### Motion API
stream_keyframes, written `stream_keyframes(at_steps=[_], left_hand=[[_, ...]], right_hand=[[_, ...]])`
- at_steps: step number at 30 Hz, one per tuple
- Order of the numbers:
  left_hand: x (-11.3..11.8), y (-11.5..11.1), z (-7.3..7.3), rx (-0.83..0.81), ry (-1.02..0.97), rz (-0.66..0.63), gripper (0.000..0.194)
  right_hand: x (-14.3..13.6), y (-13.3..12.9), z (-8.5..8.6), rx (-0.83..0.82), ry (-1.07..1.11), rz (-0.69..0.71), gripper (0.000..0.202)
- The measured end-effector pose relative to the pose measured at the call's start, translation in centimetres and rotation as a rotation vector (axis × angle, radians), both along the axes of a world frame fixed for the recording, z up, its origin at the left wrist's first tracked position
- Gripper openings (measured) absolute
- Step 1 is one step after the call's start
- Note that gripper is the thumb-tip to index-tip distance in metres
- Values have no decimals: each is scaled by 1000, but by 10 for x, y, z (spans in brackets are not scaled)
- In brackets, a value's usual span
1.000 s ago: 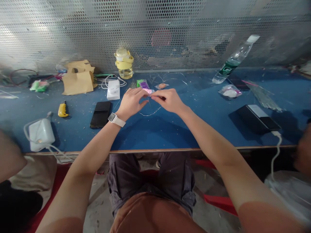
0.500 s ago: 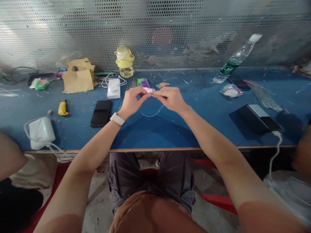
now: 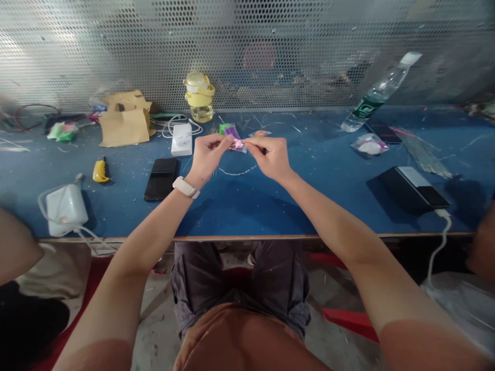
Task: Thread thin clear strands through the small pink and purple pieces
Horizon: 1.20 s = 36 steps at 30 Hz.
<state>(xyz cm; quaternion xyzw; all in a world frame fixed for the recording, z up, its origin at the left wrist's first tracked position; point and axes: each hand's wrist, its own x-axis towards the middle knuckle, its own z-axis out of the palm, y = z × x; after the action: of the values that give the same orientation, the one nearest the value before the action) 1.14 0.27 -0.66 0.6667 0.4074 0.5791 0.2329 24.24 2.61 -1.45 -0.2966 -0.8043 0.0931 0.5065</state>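
Both your hands meet over the middle of the blue tabletop, nearer its far edge than its near one. Your left hand is narrowed to a thumb-and-finger pinch, and so is your right hand; what sits between the fingertips is too small to make out. The pink piece shows right between them, small and irregular; you can't tell whether it's held or lies behind. Below it is the thin strand, pale, fine and slightly knobbly, spanning the space between your hands. Its long axis runs left to right, roughly along the near edge, with the bow facing you; its ends vanish by your hands. Just beyond the pink piece lie a glossy purple packet and a green packet. The smooth black phone lies near your left wrist, its long side pointing away from you.
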Motion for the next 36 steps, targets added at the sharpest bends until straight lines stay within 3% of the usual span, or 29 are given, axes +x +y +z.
stream_keyframes(at_steps=[7,15,24,29,36], left_hand=[[-12,-2,5,335,327,91,10],[-21,7,-7,460,496,127,11],[-21,5,-5,432,533,177,16],[-18,4,0,321,564,118,23],[-12,1,5,135,495,-12,11]], right_hand=[[-2,2,3,-19,57,61,59],[0,0,3,-57,-5,81,46],[1,4,-2,-43,-3,63,47],[2,2,-2,-8,-41,60,50],[9,10,-4,91,-112,85,47]])
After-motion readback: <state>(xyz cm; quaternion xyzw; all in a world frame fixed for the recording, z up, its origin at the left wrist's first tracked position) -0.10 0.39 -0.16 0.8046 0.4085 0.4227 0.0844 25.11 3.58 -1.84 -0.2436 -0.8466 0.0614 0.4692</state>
